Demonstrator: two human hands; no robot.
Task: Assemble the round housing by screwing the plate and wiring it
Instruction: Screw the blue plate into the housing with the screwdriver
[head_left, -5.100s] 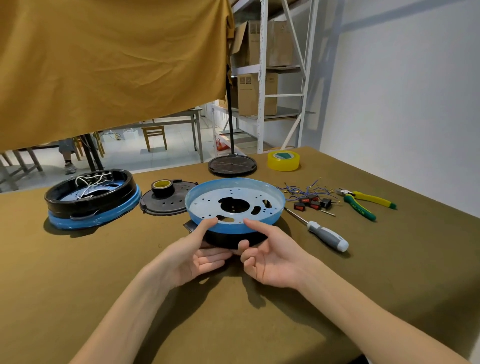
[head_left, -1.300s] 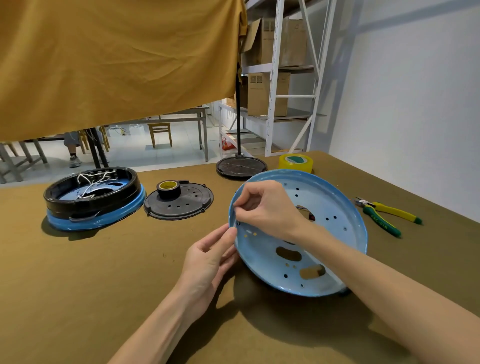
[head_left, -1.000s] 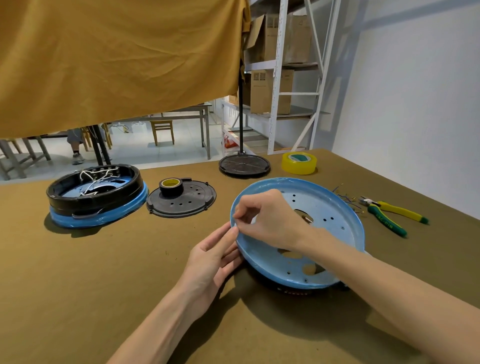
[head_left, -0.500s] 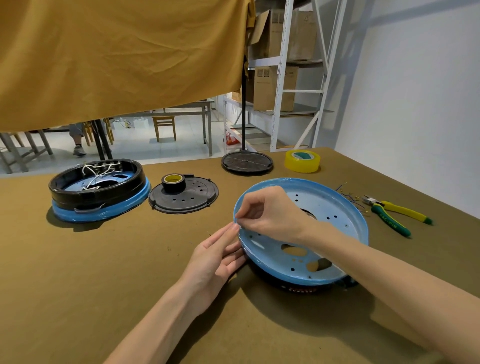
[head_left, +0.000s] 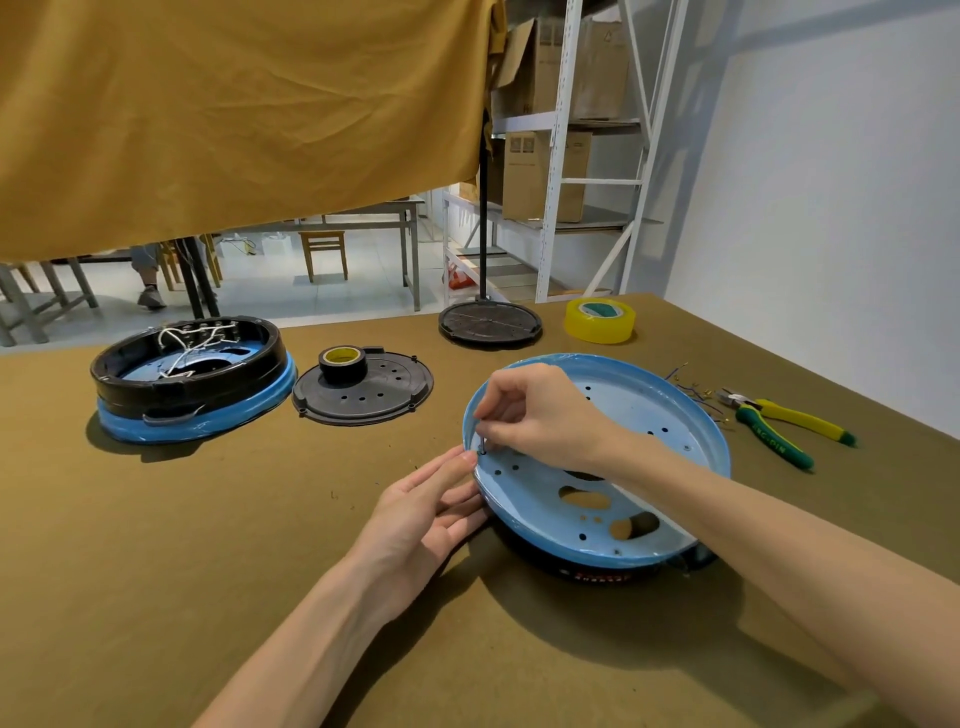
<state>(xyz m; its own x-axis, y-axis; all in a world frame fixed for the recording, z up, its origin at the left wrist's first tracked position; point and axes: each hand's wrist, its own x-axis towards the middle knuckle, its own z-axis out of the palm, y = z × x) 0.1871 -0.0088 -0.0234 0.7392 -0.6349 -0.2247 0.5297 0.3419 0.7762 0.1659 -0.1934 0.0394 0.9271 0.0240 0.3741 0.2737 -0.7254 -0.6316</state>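
The blue round plate (head_left: 623, 415) sits on a black housing (head_left: 597, 571) on the brown table (head_left: 260, 571), tilted so that its left rim is raised and its dished face turns toward the person. The right hand (head_left: 540, 410) reaches over the plate's left part, its thumb and fingers curled and pinching a small dark screw (head_left: 482, 446) that stands at a hole just inside the left rim. The left hand (head_left: 421, 514) lies against the plate's outer left edge with straight, relaxed fingers touching the rim, gripping nothing.

To the far left stands a second round housing (head_left: 192, 379), black above a blue band, with white wires (head_left: 182, 348) lying loose inside it. Between it and the plate lies a flat black perforated cover (head_left: 363, 397) carrying a small roll of black tape with a yellow core (head_left: 342, 361). Behind the plate are a black round stand base (head_left: 490, 325) with an upright pole and, beside it, a roll of yellow tape (head_left: 599, 320). On the right lie green-and-yellow pliers (head_left: 779, 428), with thin loose wires (head_left: 691, 387) just beside their jaws.
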